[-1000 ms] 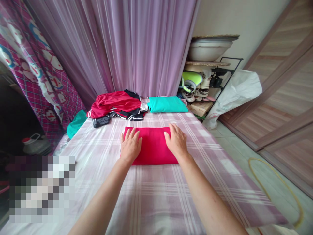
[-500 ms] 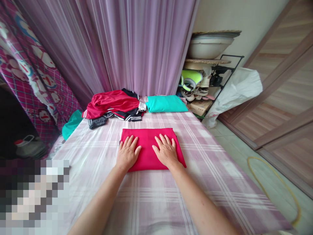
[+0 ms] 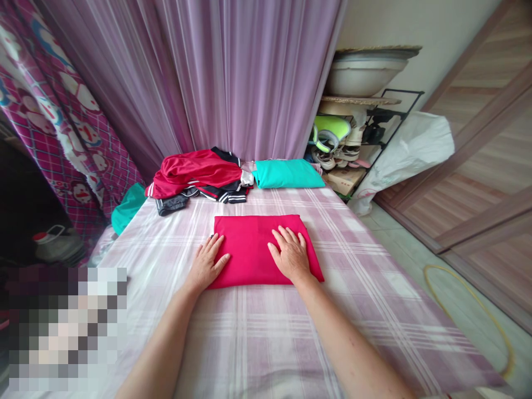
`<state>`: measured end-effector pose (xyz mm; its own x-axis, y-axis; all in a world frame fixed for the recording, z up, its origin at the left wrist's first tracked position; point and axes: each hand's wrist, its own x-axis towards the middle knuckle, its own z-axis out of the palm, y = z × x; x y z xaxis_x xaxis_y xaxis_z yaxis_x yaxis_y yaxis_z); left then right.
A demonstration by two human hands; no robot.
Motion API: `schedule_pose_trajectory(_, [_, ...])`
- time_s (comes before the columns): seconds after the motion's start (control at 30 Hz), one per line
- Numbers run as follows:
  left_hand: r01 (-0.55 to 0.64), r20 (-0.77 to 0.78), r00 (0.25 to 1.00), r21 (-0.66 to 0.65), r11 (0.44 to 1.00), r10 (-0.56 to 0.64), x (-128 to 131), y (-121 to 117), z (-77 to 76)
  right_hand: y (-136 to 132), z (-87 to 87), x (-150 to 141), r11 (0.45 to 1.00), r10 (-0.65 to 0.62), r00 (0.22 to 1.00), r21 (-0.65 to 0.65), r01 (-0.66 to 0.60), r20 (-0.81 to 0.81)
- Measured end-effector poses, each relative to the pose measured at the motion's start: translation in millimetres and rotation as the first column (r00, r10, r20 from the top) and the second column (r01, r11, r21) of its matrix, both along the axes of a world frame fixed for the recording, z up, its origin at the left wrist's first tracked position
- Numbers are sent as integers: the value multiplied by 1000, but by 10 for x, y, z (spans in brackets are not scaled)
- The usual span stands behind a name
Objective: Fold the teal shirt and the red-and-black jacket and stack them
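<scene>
A folded red garment (image 3: 245, 249) lies flat as a rectangle on the plaid-covered table (image 3: 249, 332). My left hand (image 3: 208, 260) rests at its left edge, fingers spread, the fingertips and thumb on the cloth. Palm down on its right part lies my right hand (image 3: 292, 252), with fingers apart and nothing gripped. A bit of dark fabric peeks out at the garment's left side. Beyond it, a folded turquoise garment (image 3: 288, 173) sits near the far edge, beside a loose heap holding a red jacket (image 3: 195, 169) with dark, white-striped parts.
Purple curtains (image 3: 249, 72) hang behind the table. To the right stand a rack with a large basin (image 3: 366, 75) and shoes, a white plastic bag (image 3: 424, 138), and a yellow hose (image 3: 469, 299) on the floor. A turquoise cloth (image 3: 129, 208) hangs at the left edge.
My left hand has slid left, from the garment's top to its left edge. The right hand stays on the cloth. The whole view has shifted slightly.
</scene>
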<state>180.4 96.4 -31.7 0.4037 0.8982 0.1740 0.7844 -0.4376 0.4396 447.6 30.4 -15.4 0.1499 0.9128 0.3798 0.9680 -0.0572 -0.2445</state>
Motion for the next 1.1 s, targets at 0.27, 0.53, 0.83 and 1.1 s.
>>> schedule_pose_trajectory(0.27, [57, 399, 917, -88, 994, -18, -196, -124, 138, -10, -15, 11, 1000, -1, 1000, 23, 1, -16])
schedule_pose_trajectory(0.53, [243, 12, 969, 160, 957, -248, 237, -425, 322, -11, -21, 22, 1000, -2, 1000, 29, 2, 1])
schedule_pose_trajectory(0.83, [105, 31, 994, 92, 990, -108, -15, -255, 250, -9, -47, 40, 999, 5, 1000, 43, -4, -7])
schedule_pose_trajectory(1.1, [189, -30, 982, 246, 951, -187, 282, -412, 436, -6, -54, 45, 999, 9, 1000, 38, -9, -13])
